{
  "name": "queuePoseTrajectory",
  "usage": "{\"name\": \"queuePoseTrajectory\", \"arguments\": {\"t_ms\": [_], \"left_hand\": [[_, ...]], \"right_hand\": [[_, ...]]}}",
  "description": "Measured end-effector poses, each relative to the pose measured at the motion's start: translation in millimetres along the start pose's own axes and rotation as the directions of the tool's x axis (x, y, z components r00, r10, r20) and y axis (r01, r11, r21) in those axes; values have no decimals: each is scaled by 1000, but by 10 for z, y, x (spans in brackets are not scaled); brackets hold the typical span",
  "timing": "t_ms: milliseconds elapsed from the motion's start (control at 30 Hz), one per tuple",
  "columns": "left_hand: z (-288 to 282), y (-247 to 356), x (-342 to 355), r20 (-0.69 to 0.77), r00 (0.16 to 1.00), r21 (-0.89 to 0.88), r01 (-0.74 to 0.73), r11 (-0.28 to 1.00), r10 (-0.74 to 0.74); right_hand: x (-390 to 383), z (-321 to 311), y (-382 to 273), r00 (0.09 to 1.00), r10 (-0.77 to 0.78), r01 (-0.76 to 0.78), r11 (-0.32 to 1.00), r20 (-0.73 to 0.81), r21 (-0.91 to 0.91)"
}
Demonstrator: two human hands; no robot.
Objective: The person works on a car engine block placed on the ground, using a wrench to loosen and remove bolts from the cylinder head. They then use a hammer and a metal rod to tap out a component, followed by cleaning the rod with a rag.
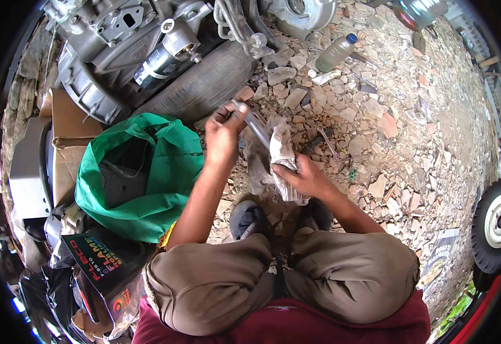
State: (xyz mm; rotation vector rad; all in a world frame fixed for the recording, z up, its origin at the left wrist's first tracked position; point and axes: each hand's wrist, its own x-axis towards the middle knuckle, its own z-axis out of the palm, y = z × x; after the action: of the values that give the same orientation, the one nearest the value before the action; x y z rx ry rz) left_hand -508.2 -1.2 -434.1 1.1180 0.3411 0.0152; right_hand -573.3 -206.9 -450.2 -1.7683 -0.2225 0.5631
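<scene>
A slim metal rod (256, 125) slants between my two hands, over the stony ground in front of my knees. My left hand (225, 127) is closed round its upper end, with the fingers slightly blurred. Wrapped about the lower part of the rod is a dirty whitish cloth (283, 150), and my right hand (299, 175) grips it there. Part of the cloth hangs loose below and to the left. The rod's lower end is hidden inside the cloth, so its exact kind is unclear.
An engine block (107, 34) rests by a tyre (201, 86) at upper left. Beside my left forearm stands an open green bag (173, 140), with cardboard boxes (78, 123) behind it. A plastic bottle (335, 54) and a spanner (328, 143) are on the rubble. A small wheel (497, 221) is at far right.
</scene>
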Motion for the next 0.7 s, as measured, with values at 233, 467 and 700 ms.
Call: {"name": "queuePoseTrajectory", "arguments": {"t_ms": [233,467,700], "left_hand": [[-258,334,202,2,999,-177,32,984,-32],[-51,177,-27,148,979,-178,169,969,-143],[165,-78,-230,336,930,-278,247,928,-147]], "right_hand": [[20,-117,310,974,81,-10,948,-211,318],[205,-182,-75,980,-192,176,959,52,224],[58,8,-87,974,-34,76,980,-225,182]]}}
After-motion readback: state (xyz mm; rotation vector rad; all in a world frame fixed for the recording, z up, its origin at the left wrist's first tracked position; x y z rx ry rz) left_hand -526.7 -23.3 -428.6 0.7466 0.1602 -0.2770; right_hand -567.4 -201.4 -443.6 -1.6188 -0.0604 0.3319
